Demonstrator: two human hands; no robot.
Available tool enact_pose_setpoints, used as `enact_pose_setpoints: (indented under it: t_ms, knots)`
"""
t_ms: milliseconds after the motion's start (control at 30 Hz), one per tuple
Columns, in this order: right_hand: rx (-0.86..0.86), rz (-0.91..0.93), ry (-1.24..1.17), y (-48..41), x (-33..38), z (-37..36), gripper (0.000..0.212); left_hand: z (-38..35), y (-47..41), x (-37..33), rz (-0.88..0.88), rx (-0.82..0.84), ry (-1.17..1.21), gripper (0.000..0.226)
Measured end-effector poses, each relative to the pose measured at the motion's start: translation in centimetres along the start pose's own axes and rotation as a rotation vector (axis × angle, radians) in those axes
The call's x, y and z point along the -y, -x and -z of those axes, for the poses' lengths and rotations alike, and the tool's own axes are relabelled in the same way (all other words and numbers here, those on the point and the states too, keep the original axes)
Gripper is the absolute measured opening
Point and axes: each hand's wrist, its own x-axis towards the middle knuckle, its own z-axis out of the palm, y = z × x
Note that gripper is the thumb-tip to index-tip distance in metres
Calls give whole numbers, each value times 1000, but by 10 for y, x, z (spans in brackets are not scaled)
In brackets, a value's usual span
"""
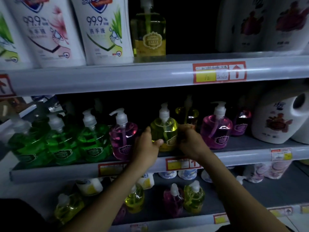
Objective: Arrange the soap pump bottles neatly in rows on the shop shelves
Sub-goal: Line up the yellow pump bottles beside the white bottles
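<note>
Yellow pump bottle (164, 131) on mid shelf (242, 158), left hand (147, 148) & right hand (190, 141) clamped round it (upright)

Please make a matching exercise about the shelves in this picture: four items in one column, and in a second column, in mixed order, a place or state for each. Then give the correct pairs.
Items:
1. yellow pump bottle
2. green pump bottles
3. white Safeguard bottles
4. white jug with handle

Places or states:
A. far right of the middle shelf
B. top shelf, left side
C. held between the left hand and the right hand
D. left end of the middle shelf

Pairs: 1-C, 2-D, 3-B, 4-A
</note>
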Motion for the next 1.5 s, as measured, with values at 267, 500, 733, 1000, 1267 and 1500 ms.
enact_pose_setpoints:
  t_ms: [267, 500, 733, 1000, 1267, 1500]
  knots:
    - [-162, 57, -109, 26, -1, 16, 69, 14, 19, 4, -198, 49, 161, 60]
    - [-354, 298, -39, 76, 21, 41, 57, 45, 57, -17, -374, 115, 178, 74]
    - [-592, 506, -309, 80, 79, 58, 61, 110, 65, -95, -736, -7, 26, 80]
    - [-714, 673, -252, 22, 148, 100, 70, 161, 18, -160, -824, -131, -64, 80]
    - [-518, 545, -136, -22, 159, 111, 63, 160, -20, -164, -625, -120, 15, 59]
    - [-419, 451, 14, -31, 163, 117, 80, 146, -17, -161, -517, -237, -304, 67]
